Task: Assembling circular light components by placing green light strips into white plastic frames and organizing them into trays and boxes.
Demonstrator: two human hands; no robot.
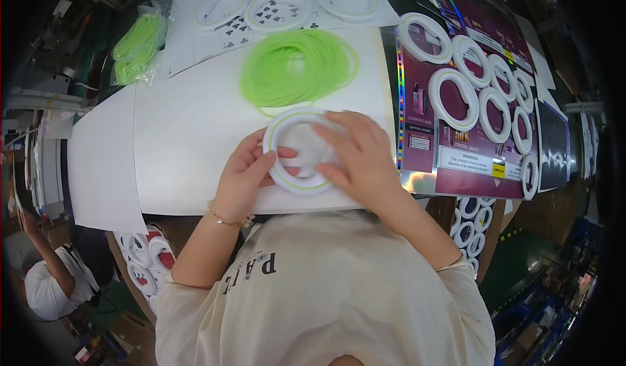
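In front of my body, a white ring (275,165) with a thin green line around its face is tilted over the white table sheet. My left hand (244,173) grips its left side, thumb on the face and fingers through the opening. Across the right side of the ring lies my right hand (355,154), its fingers spread and slightly blurred. Whether its fingertips press on the rim is hard to make out. Just beyond the ring sits a loose coil of bright green cord (293,66), one strand reaching toward the ring.
Several white rings (453,98) rest on printed purple sheets (417,134) at the right. More rings (277,10) lie on card-patterned sheets at the back. A bagged green cord bundle (137,46) is at the far left. Boxes of rings (140,248) stand below the table; another person (59,281) is at left.
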